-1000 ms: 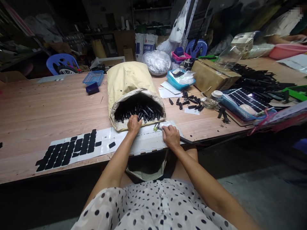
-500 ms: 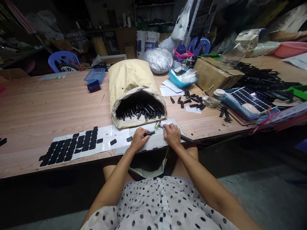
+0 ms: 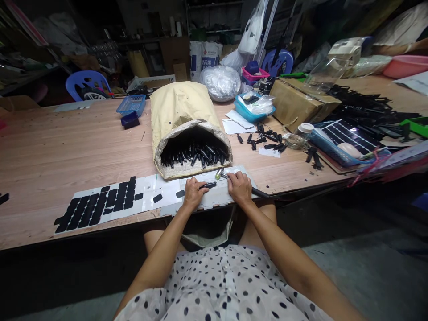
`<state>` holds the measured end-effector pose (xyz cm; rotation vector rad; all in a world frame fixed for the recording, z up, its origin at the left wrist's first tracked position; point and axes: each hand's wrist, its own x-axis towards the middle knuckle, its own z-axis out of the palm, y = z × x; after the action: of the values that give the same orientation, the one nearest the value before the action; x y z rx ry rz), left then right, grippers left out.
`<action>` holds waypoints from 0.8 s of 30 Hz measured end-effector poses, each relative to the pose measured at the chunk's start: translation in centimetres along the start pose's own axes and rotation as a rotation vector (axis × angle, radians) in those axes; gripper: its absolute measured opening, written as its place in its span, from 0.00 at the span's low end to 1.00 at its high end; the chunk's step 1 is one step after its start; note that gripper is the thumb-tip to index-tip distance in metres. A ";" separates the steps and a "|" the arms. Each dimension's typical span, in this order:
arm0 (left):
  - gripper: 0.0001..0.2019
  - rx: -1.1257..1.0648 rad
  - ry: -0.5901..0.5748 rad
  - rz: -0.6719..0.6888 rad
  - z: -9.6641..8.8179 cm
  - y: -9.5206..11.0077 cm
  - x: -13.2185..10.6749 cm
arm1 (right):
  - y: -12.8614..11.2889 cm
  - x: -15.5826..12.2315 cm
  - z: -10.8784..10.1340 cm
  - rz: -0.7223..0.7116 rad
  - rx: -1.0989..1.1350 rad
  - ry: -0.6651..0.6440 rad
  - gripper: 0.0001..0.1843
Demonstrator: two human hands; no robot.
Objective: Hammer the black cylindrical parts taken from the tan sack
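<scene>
My left hand [image 3: 193,193] is closed on a small black part [image 3: 208,185] and holds it flat on the white sheet [image 3: 217,196] at the table's near edge. My right hand [image 3: 239,186] grips a thin tool with a green tip [image 3: 219,174], whose end points at that part. Just behind both hands lies a tan sack [image 3: 182,120] on its side, its open mouth full of black parts [image 3: 195,156]. A white backing sheet with several black pads [image 3: 100,205] lies to the left.
A wooden table [image 3: 67,151] carries a blue basket [image 3: 131,105], a cardboard box [image 3: 301,101], loose black parts [image 3: 267,140], a solar panel [image 3: 347,133] and a blue tray [image 3: 249,111]. A blue chair [image 3: 87,84] stands behind. Another person's arm [image 3: 401,47] rests far right.
My left hand came out of the sack's mouth with a black part and brought it down to the white sheet beside the right hand. The right hand has stayed in place.
</scene>
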<state>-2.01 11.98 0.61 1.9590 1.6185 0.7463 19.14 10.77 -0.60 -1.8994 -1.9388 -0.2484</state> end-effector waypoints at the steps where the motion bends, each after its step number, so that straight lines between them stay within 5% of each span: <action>1: 0.10 0.000 0.002 -0.005 0.0 0.1 0.0 | 0.0 0.0 0.0 0.001 0.001 0.002 0.14; 17: 0.11 0.041 0.050 -0.019 -0.1 1.3 -0.2 | -0.2 0.2 -0.4 0.006 0.013 -0.017 0.14; 24: 0.09 0.083 -0.040 -0.032 -0.4 2.1 -0.3 | 0.1 0.2 -0.9 0.027 0.139 -0.009 0.14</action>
<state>-0.86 11.33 2.28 1.9876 1.6777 0.6331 19.39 10.62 0.27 -1.8373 -1.8831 -0.0946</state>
